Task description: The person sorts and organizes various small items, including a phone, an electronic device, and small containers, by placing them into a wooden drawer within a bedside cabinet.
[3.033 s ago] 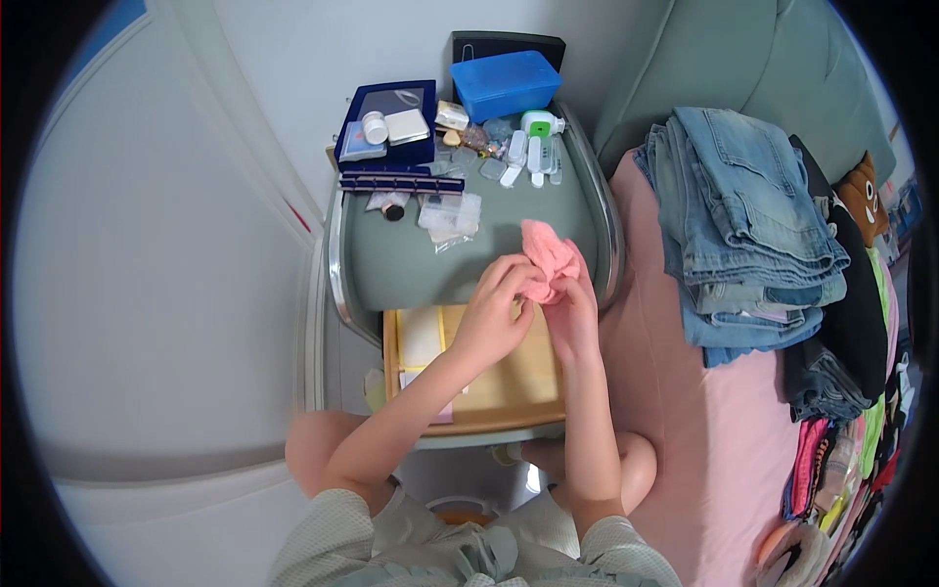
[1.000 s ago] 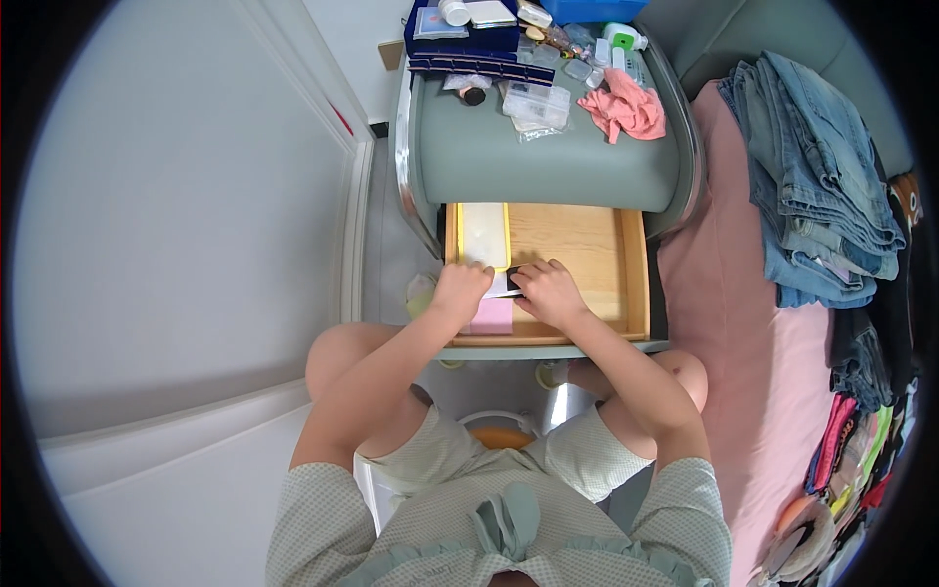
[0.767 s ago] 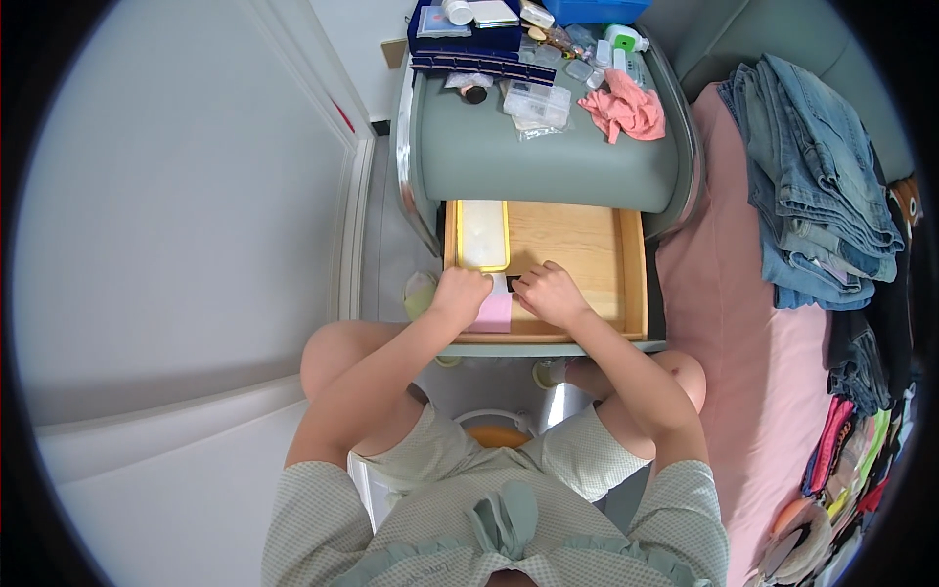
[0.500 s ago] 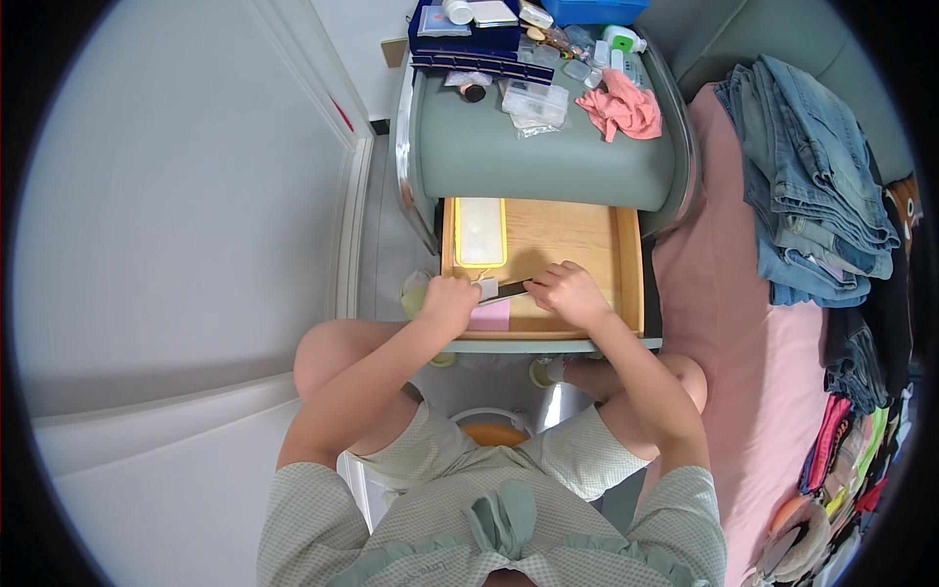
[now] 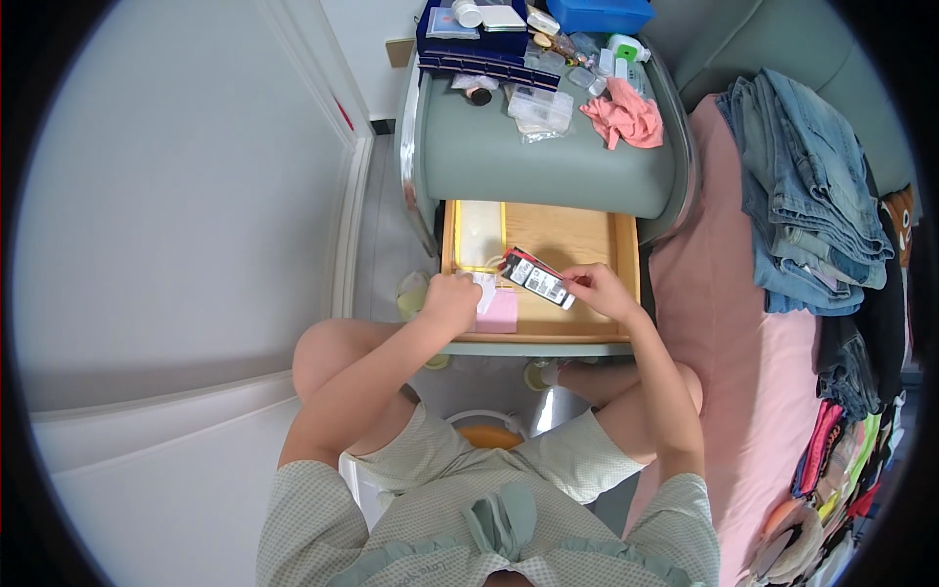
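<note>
Head view: pink cloth (image 5: 623,112) atop nightstand (image 5: 548,166)

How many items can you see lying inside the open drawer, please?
2 lie in the drawer: a yellow-rimmed white tray at back left, a pink pad at front left. The hands may hide more.

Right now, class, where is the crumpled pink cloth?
In the head view, the pink cloth lies on the right side of the green nightstand top, just right of the clear plastic packets and beside the stacked jeans.
</note>
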`<action>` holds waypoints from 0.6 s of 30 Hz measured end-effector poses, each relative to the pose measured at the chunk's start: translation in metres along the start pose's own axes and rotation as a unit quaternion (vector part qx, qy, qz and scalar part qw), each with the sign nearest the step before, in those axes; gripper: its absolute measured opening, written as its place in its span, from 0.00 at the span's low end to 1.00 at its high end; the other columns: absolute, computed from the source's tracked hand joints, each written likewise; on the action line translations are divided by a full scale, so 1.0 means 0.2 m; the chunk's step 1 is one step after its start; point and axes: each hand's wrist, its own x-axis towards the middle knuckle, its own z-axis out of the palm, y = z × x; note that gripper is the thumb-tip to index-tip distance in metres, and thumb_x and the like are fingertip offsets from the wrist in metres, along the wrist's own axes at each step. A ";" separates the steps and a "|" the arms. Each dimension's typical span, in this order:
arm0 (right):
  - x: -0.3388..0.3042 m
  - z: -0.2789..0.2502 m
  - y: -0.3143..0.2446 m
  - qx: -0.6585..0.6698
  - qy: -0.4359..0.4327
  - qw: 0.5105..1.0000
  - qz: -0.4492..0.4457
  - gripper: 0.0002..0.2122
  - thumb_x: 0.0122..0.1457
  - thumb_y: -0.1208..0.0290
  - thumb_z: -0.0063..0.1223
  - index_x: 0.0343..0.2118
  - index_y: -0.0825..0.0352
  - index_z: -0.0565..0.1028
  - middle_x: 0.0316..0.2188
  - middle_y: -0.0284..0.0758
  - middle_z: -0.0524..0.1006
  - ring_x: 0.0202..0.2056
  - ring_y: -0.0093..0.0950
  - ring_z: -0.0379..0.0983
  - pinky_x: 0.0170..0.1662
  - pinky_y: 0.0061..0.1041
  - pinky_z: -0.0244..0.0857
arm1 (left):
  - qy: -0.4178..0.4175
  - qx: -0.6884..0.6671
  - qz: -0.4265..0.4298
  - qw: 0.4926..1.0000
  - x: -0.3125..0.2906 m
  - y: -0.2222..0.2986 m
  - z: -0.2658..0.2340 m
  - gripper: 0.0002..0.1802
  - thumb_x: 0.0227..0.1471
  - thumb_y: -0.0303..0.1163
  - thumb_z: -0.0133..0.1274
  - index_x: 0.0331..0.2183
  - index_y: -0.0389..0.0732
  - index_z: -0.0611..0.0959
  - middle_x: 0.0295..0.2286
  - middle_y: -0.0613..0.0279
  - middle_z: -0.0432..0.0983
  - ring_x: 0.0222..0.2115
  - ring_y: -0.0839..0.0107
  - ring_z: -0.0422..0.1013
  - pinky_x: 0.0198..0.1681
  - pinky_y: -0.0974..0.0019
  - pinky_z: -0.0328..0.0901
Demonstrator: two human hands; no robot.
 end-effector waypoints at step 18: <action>0.49 0.50 -0.02 0.459 0.125 0.871 0.122 0.06 0.53 0.72 0.55 0.32 0.67 0.77 0.24 0.25 0.75 0.22 0.12 0.64 0.23 0.11 0.56 | 0.087 -0.178 -0.089 0.976 0.14 0.02 -0.08 0.29 0.40 0.27 0.54 0.49 0.36 0.69 0.45 0.49 0.65 0.33 0.57 0.73 0.34 0.58 0.69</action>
